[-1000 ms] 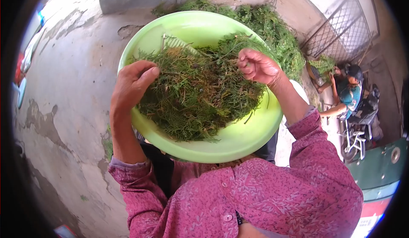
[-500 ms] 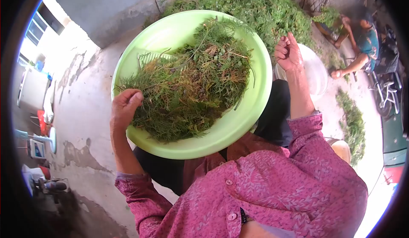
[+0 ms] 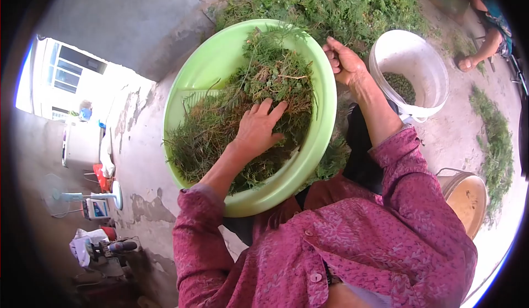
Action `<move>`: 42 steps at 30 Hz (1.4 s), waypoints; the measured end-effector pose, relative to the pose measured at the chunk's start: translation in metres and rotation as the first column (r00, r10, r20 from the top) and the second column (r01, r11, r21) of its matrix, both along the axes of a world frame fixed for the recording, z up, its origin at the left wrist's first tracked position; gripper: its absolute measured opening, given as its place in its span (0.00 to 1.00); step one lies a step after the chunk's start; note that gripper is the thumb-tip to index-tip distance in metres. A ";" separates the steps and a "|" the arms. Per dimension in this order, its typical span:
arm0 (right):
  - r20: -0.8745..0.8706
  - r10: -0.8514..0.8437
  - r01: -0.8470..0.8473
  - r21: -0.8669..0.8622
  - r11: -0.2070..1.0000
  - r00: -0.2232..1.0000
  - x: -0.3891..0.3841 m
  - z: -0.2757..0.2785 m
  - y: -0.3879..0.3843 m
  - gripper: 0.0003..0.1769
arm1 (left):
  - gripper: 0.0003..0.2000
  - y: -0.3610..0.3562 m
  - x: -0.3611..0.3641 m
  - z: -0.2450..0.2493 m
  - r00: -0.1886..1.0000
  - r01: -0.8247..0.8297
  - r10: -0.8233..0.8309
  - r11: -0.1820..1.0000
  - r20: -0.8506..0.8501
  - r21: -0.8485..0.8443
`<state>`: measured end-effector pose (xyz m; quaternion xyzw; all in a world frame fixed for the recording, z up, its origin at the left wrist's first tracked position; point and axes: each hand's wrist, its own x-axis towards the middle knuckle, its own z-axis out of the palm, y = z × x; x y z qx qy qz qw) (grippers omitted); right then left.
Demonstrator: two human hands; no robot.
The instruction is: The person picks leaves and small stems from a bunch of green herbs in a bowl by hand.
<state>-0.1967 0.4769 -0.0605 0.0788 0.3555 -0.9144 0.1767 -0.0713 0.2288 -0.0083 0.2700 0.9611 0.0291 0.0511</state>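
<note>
A large light-green basin (image 3: 182, 82) rests over my lap, tilted, heaped with cut evergreen sprigs (image 3: 215, 123), some browned. My left hand (image 3: 256, 126) lies on top of the sprigs, fingers spread, holding nothing visible. My right hand (image 3: 347, 63) is curled closed just beyond the basin's right rim, close to or touching it. Whatever sits inside those fingers is hidden. To the right of that hand stands a white bucket (image 3: 438, 87) with small green pieces (image 3: 400, 87) at its bottom. A pale ridged panel (image 3: 193, 97) shows partly under the sprigs in the basin.
Piled green branches (image 3: 352, 10) cover the floor behind the basin. More sprigs (image 3: 496, 148) lie at the right, near a metal pail (image 3: 465, 203). Another person's leg (image 3: 479, 52) shows at upper right. A fan (image 3: 115, 195) stands at left.
My left hand has moved from the basin's left edge onto the sprigs and spread its fingers. My right hand has come closer to the rim. The view has shifted, showing more of the bucket.
</note>
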 end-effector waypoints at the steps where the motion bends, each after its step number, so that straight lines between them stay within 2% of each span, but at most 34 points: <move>1: 0.004 -0.008 0.009 -0.026 1.000 1.000 0.000 0.004 0.001 0.13 | 0.34 0.000 -0.004 -0.007 1.000 -0.008 0.008 1.000 -0.020 0.011; 5: -0.037 -0.001 -0.002 -0.070 0.998 0.999 0.001 0.008 0.000 0.13 | 0.29 -0.020 -0.020 -0.026 0.998 0.004 0.000 0.997 -0.062 0.072; 7: -0.076 0.025 -0.031 -0.085 0.996 0.997 0.002 0.009 -0.001 0.13 | 0.19 -0.035 -0.026 -0.039 0.992 -0.031 0.055 0.978 -0.114 0.205; 8: -0.087 0.010 -0.016 -0.074 0.997 0.996 0.003 0.011 -0.002 0.13 | 0.19 -0.043 -0.028 -0.042 0.992 -0.034 0.057 0.979 -0.113 0.200; 10: -0.097 -0.001 -0.006 -0.071 0.997 0.995 0.005 0.014 -0.004 0.13 | 0.11 -0.059 -0.029 -0.042 0.974 -0.161 0.215 0.884 -0.075 0.440; 12: -0.096 -0.026 0.019 -0.075 0.997 0.995 0.007 0.015 -0.006 0.13 | 0.09 -0.080 -0.027 -0.044 0.960 -0.170 0.254 0.863 -0.118 0.476; 14: -0.093 -0.025 0.018 -0.077 0.997 0.995 0.010 0.017 -0.007 0.13 | 0.09 -0.105 -0.027 -0.052 0.846 -0.520 0.480 0.647 0.231 0.558; 15: -0.093 -0.036 0.030 -0.072 0.997 0.995 0.010 0.017 -0.008 0.13 | 0.07 -0.096 -0.020 -0.034 0.744 -0.663 0.491 0.456 0.453 0.594; 16: -0.095 -0.048 0.042 -0.066 0.997 0.994 0.009 0.017 -0.008 0.13 | 0.07 -0.095 -0.017 -0.026 0.742 -0.665 0.495 0.454 0.452 0.593; 18: -0.086 -0.048 0.042 -0.069 0.997 0.995 0.009 0.016 -0.009 0.13 | 0.06 -0.098 -0.012 -0.016 0.683 -0.724 0.464 0.321 0.565 0.611; 19: -0.081 -0.056 0.052 -0.058 0.997 0.995 0.010 0.016 -0.010 0.13 | 0.06 -0.103 -0.011 -0.015 0.682 -0.724 0.467 0.320 0.563 0.611; 21: -0.078 -0.068 0.066 -0.032 0.997 0.995 0.011 0.017 -0.011 0.13 | 0.08 -0.114 -0.009 -0.013 0.640 -0.745 0.413 0.125 0.648 0.656; 22: -0.078 -0.066 0.064 -0.032 0.997 0.995 0.011 0.017 -0.011 0.13 | 0.08 -0.117 -0.007 -0.011 0.639 -0.745 0.414 0.123 0.649 0.655; 24: -0.075 -0.074 0.071 -0.038 0.997 0.994 0.011 0.017 -0.011 0.13 | 0.08 -0.121 -0.004 -0.007 0.588 -0.746 0.428 -0.043 0.686 0.665; 28: -0.054 -0.077 0.076 -0.021 0.997 0.996 0.010 0.017 -0.013 0.13 | 0.08 -0.131 0.001 -0.007 0.615 -0.729 0.329 -0.109 0.716 0.676; 30: -0.064 -0.079 0.078 -0.022 0.997 0.995 0.010 0.017 -0.013 0.13 | 0.08 -0.134 0.003 -0.005 0.571 -0.768 0.304 -0.130 0.763 0.627; 31: -0.063 -0.077 0.076 -0.024 0.997 0.995 0.010 0.017 -0.013 0.13 | 0.08 -0.135 0.005 -0.004 0.569 -0.769 0.307 -0.130 0.763 0.626; 33: -0.082 -0.073 0.072 -0.019 0.997 0.994 0.011 0.017 -0.012 0.14 | 0.08 -0.136 0.010 -0.003 0.592 -0.715 0.309 -0.225 0.744 0.662; 42: -0.092 -0.052 0.042 -0.108 0.993 0.994 0.009 0.014 -0.007 0.14 | 0.06 -0.178 0.036 0.020 0.607 -0.656 0.365 -0.272 0.706 0.704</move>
